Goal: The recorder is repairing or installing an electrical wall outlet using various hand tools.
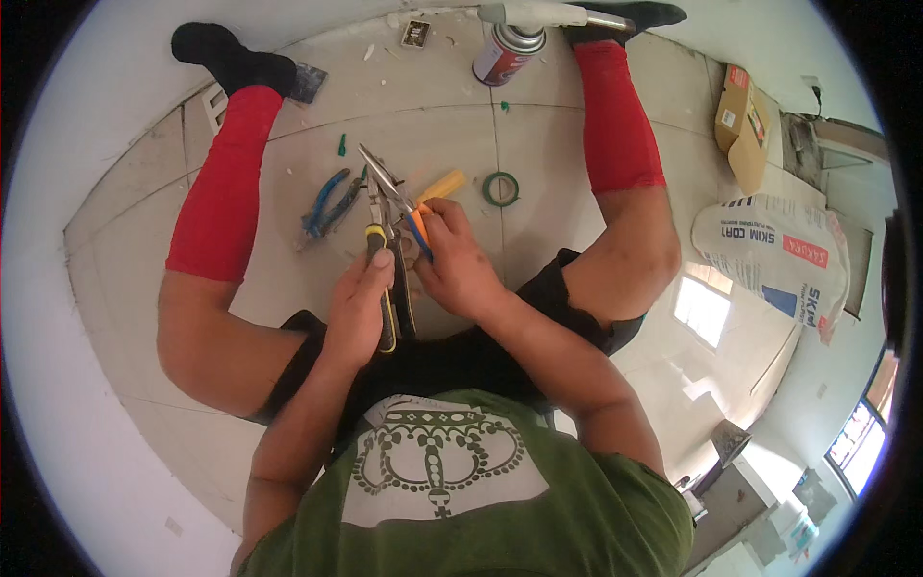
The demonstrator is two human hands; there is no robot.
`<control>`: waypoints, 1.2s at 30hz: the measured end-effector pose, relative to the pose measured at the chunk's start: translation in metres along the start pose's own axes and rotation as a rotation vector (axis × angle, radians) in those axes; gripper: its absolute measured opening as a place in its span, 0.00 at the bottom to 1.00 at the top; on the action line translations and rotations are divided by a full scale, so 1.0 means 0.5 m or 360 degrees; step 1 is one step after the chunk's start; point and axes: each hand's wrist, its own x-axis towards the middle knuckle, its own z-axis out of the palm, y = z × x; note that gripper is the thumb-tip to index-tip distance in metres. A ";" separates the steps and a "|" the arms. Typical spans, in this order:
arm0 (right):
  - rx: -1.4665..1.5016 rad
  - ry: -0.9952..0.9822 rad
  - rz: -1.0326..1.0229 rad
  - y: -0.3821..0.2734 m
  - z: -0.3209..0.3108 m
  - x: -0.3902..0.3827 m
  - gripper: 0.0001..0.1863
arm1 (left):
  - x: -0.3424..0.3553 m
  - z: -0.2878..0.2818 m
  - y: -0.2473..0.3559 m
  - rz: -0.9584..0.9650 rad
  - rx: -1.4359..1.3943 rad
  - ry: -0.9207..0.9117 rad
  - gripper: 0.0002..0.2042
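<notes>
My left hand [361,303] is closed round the yellow-and-black handles of a pair of pliers [376,231], whose jaws point away from me. In my right hand [457,255] are long-nose pliers [385,180] with orange-and-blue handles, their slim tip angled to the far left. The two tools' heads cross or lie very close together; whether something small is between them I cannot make out. On the floor just left of the heads lies a blue-handled hand tool [325,207]. A yellow handle [444,183] lies beyond my right hand, with a green tape ring [486,190] to its right.
My red-sleeved legs [226,183] frame the tiled floor. Far off stands a spray can [500,62] beside a pale-handled tool [538,14]. A small dark box [415,35] and green scraps [342,144] lie about. To the right are an opened carton [745,130] and a white sack [760,250].
</notes>
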 end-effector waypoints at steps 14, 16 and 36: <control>0.0308 -0.0316 0.0166 -0.033 -0.020 -0.007 0.28 | 0.001 0.036 -0.024 0.0705 0.1353 0.0242 0.22; 0.0275 -0.0344 0.0170 -0.035 -0.027 -0.008 0.27 | -0.001 0.041 -0.022 0.0747 0.1374 0.0246 0.22; 0.0513 -0.0786 0.0029 -0.002 -0.148 0.023 0.20 | -0.009 0.023 0.024 0.0590 0.1487 0.0003 0.15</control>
